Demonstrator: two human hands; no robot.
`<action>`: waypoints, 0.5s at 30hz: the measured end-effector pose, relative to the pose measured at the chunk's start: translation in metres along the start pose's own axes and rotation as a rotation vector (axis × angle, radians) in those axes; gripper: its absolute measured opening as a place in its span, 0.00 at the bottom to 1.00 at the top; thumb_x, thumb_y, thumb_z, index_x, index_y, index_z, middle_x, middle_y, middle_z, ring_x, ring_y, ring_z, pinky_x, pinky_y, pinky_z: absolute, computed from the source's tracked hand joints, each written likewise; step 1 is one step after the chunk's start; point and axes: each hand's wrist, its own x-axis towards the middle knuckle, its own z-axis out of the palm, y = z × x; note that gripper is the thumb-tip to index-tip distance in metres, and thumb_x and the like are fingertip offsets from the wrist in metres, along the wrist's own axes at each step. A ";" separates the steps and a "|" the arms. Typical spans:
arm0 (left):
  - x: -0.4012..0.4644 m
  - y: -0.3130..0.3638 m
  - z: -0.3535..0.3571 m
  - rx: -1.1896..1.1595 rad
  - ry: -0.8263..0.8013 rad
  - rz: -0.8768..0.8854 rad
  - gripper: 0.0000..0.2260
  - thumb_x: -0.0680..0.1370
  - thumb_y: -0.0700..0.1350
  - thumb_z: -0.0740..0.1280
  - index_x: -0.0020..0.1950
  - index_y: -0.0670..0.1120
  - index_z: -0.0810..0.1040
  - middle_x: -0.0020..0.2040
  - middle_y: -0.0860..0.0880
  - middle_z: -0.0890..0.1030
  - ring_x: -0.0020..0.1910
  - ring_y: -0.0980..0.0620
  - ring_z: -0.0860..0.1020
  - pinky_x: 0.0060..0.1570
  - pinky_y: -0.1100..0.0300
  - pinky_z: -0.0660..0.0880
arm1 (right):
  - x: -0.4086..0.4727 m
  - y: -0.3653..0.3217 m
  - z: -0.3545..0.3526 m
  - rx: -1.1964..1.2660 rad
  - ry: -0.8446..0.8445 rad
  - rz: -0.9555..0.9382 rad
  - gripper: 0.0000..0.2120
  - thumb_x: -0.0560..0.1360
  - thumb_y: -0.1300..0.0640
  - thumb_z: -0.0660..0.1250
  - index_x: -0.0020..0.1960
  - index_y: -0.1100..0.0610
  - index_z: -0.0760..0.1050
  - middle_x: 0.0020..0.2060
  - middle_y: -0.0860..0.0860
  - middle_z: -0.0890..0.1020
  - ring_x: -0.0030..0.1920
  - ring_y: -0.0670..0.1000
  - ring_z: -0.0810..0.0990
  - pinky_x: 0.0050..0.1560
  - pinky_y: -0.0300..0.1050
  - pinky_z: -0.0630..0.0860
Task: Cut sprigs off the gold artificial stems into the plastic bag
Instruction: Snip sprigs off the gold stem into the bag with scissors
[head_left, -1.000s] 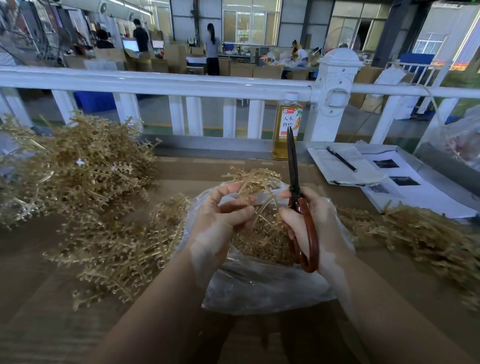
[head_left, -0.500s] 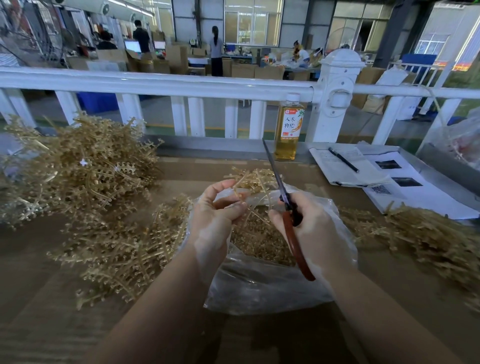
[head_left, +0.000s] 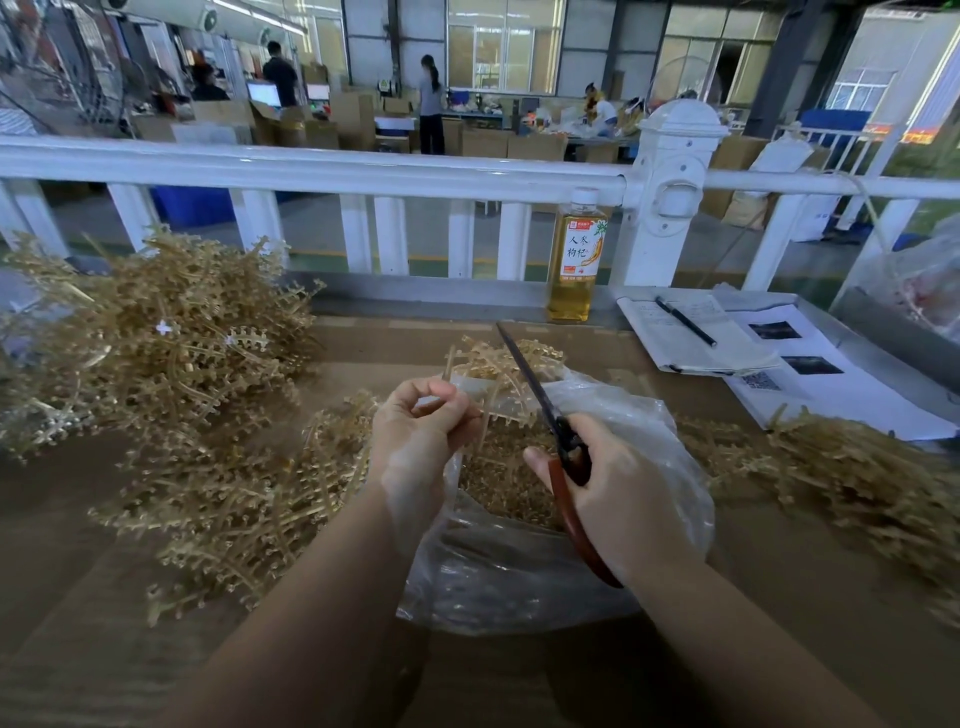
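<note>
A second ago the scissors (head_left: 540, 405) stood nearly upright in the right hand (head_left: 618, 488); now the blades have tipped over to the left and far, so the dark tip slants across the gold stem (head_left: 498, 364) that the left hand (head_left: 421, 431) holds up over the plastic bag (head_left: 649, 441). The left grip is closed, thumb and fingers pinching the stem's lower end; the right grip is wrapped round the red-brown handles. The blades look closed or nearly so, though they are too thin in this view to be sure whether a sprig sits between them.

The tilt suggests the scissors are being brought to the next sprig, over the bag's open mouth, so cuttings should drop onto the heap of gold pieces already inside. The bag lies in the middle of the desk (head_left: 78, 519), with uncut stems piled at left (head_left: 171, 343) and another heap at right (head_left: 857, 467).
</note>
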 end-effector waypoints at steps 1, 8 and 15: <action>0.002 0.001 0.003 -0.010 0.005 -0.009 0.10 0.76 0.28 0.64 0.40 0.42 0.73 0.39 0.43 0.76 0.34 0.51 0.78 0.36 0.64 0.80 | -0.001 0.001 0.001 0.031 0.022 0.012 0.12 0.73 0.35 0.60 0.46 0.43 0.70 0.32 0.40 0.74 0.36 0.39 0.74 0.34 0.30 0.64; 0.033 0.009 0.039 -0.162 0.003 -0.157 0.11 0.76 0.26 0.60 0.53 0.36 0.77 0.47 0.43 0.77 0.43 0.52 0.78 0.45 0.65 0.79 | -0.002 0.000 0.000 0.137 0.210 0.032 0.12 0.74 0.36 0.60 0.45 0.44 0.69 0.29 0.42 0.74 0.37 0.39 0.76 0.33 0.27 0.67; 0.044 -0.006 0.064 0.006 -0.144 -0.292 0.29 0.76 0.23 0.53 0.76 0.39 0.57 0.74 0.40 0.61 0.65 0.45 0.71 0.57 0.58 0.71 | 0.001 0.005 -0.003 0.202 0.155 0.085 0.11 0.74 0.36 0.61 0.48 0.43 0.70 0.35 0.38 0.76 0.37 0.40 0.77 0.33 0.31 0.69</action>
